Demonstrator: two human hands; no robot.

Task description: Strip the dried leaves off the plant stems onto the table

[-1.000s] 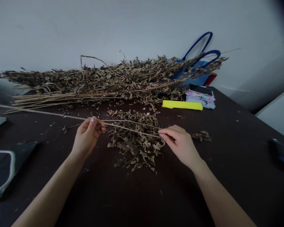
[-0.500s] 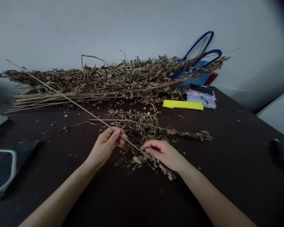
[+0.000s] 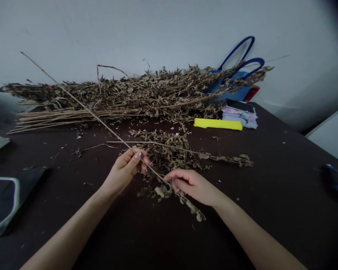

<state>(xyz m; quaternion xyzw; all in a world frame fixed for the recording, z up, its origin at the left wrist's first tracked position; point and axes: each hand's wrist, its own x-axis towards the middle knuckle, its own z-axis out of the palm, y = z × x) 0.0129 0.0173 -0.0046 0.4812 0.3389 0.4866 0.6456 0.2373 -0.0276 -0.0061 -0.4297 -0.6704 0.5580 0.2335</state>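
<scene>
My left hand [image 3: 125, 168] pinches a long dried stem [image 3: 81, 107] that slants up to the far left, its bare end raised above the table. My right hand [image 3: 190, 184] grips the same stem lower down, where dried leaves [image 3: 189, 205] still cling to its near tip. Both hands hover over a loose heap of stripped leaves [image 3: 163, 153] on the dark table [image 3: 242, 225]. A second leafy stem [image 3: 222, 158] lies just beyond the heap, to the right.
A big bundle of dried leafy stalks [image 3: 124, 99] lies along the wall. A yellow tube [image 3: 217, 124], folded cloth with a phone [image 3: 239, 111] and a blue bag [image 3: 236, 75] sit at the back right. A tablet [image 3: 2, 198] lies at the left edge.
The stem went from lying nearly level across the table to tilted, its far end lifted up to the left. Both hands came nearer to me, and the right hand slid toward the leafy tip.
</scene>
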